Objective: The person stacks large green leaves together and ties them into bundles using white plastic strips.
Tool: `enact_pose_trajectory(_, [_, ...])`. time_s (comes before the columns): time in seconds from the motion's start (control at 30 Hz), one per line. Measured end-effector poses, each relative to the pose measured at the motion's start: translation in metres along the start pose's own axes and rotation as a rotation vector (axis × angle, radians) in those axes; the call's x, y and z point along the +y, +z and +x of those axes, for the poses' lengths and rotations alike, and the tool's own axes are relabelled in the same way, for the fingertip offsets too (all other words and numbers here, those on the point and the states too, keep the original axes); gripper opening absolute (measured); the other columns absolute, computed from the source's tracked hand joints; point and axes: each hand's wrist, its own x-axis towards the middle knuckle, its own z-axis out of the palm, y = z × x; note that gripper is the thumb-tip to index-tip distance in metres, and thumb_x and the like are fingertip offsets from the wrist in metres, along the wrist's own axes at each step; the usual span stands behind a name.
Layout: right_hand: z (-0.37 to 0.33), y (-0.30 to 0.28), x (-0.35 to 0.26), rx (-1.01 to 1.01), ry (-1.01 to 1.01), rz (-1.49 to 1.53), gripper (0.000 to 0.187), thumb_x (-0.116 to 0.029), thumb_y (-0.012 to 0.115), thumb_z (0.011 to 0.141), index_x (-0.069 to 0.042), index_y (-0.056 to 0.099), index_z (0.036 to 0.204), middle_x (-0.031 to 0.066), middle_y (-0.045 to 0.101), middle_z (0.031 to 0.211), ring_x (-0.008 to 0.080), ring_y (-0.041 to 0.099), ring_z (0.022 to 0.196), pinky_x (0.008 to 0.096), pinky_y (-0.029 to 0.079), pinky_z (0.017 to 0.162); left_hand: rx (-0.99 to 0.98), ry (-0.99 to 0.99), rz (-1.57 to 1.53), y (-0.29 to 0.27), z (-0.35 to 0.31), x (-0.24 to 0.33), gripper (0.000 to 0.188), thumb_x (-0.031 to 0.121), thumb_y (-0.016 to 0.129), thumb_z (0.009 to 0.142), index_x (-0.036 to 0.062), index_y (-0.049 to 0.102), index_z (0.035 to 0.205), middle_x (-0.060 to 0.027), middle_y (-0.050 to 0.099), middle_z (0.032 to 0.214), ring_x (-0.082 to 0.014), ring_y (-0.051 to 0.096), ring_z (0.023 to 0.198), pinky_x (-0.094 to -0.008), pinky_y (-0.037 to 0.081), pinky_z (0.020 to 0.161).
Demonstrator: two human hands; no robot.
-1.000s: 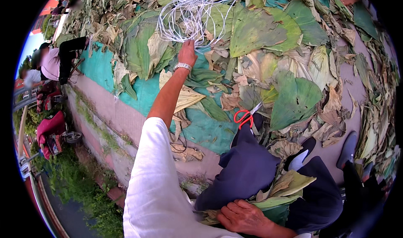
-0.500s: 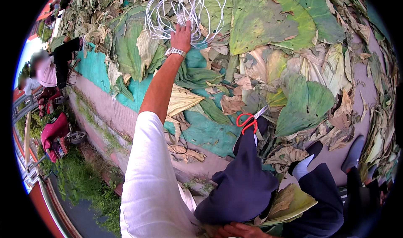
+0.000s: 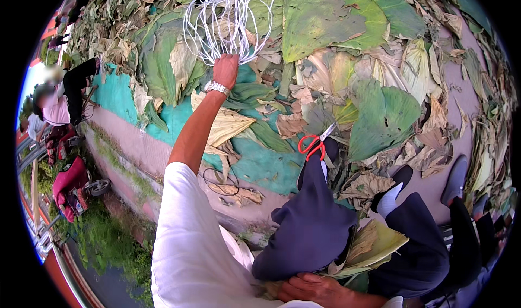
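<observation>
Reaching forward, my left hand (image 3: pixel 226 69) is closed on the near end of a loose bundle of white string (image 3: pixel 228 23), which spreads over the leaves at the top. A metal-banded watch (image 3: pixel 217 87) is on that wrist. Down at my lap, my right hand (image 3: pixel 312 289) is bent over a folded bundle of large dried leaves (image 3: pixel 374 251); its fingertips are partly hidden. Scissors (image 3: pixel 316 144) with red handles rest by my foot, beyond my knee, blades pointing away to the right.
Large green and brown leaves (image 3: pixel 325 23) cover a teal ground sheet (image 3: pixel 260 167). A thin black cord (image 3: pixel 220 193) lies near the sheet's edge. At left are a pink-covered vehicle (image 3: pixel 70 186), plants (image 3: pixel 108 253) and seated people. Another person's shoe (image 3: pixel 455 180) is at right.
My left hand has gone from spread fingers over the string to a closed grip, drawing the string slightly nearer. My right hand shows more fully at the lap. The view has shifted a little.
</observation>
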Motion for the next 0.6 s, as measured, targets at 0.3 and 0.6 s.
enact_pose_trajectory(0.3, [0.002,0.003,-0.013,0.152,-0.064,-0.267,0.008,-0.011,0.056,0.062,-0.011,0.048,0.064,-0.0002,0.040,0.063,0.0119,0.047,0.065,0.0231,0.036,0.060,-0.026,-0.038,-0.517,-0.067,-0.178,0.090,0.010,0.006,0.056,0.074,0.0036,0.050,0.082,-0.0184,0.056,0.074,-0.0376,0.056,0.070,-0.0459,0.043,0.057])
enact_pose_trajectory(0.6, [-0.014,0.020,-0.022,0.254,-0.095,-0.313,0.014,-0.009,0.059,0.057,-0.009,0.046,0.064,0.0003,0.039,0.061,0.0131,0.046,0.059,0.0259,0.035,0.056,-0.523,-0.203,-1.040,-0.029,-0.487,0.214,0.022,0.027,0.052,0.080,0.0081,0.055,0.091,-0.0214,0.058,0.070,-0.0395,0.058,0.069,-0.0464,0.045,0.059])
